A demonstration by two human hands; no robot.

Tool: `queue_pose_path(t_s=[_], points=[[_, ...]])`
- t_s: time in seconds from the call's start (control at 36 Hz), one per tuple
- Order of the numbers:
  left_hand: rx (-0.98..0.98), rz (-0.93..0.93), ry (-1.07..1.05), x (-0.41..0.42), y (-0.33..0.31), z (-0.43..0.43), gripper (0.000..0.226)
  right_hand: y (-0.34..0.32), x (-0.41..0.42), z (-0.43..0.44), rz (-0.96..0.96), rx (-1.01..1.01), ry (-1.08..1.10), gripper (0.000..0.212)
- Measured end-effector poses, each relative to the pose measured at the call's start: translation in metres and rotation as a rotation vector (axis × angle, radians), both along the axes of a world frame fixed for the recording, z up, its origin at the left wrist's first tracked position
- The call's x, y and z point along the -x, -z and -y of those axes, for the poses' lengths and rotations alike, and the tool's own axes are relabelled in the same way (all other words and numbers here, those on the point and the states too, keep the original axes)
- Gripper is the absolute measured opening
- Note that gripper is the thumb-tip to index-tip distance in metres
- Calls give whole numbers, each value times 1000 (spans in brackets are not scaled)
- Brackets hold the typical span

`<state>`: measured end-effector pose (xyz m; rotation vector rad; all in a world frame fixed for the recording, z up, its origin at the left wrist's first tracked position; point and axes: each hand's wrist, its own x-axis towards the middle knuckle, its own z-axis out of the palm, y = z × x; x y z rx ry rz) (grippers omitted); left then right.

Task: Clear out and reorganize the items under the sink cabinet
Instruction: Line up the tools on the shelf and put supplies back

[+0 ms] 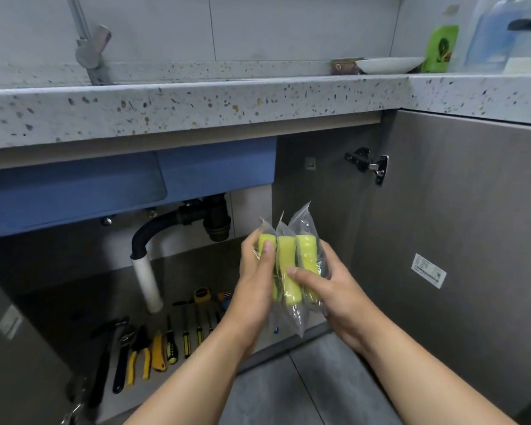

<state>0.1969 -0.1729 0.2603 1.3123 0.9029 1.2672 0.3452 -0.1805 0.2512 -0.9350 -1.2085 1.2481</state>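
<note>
Three yellow-green sponges in clear plastic wrappers (288, 265) are held upright side by side in front of the open cabinet. My left hand (255, 277) grips them from the left with its thumb over the front. My right hand (328, 289) clasps them from the right, its thumb pressing the middle sponge. On the cabinet floor (74, 302) below lies a row of hand tools (154, 348): a wrench, yellow-handled pliers, a utility knife and several screwdrivers. A yellow tape measure (202, 295) sits behind them, close to my left wrist.
A black drain trap (209, 219) and white pipe (147, 283) hang under the blue sink basin (74, 194). The open cabinet door (457, 240) stands at the right. On the speckled counter (196, 108) are a white bowl (387, 65) and a green bottle (440, 47).
</note>
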Motion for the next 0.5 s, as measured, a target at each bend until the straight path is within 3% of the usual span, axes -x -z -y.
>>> queue_pose_path(t_s=[0.25, 0.5], points=[[18, -44, -12, 4, -3, 3, 42, 0, 4, 2, -28, -55, 35, 58], [52, -46, 80, 4, 3, 3, 47, 0, 9, 5, 130, 24, 41, 71]])
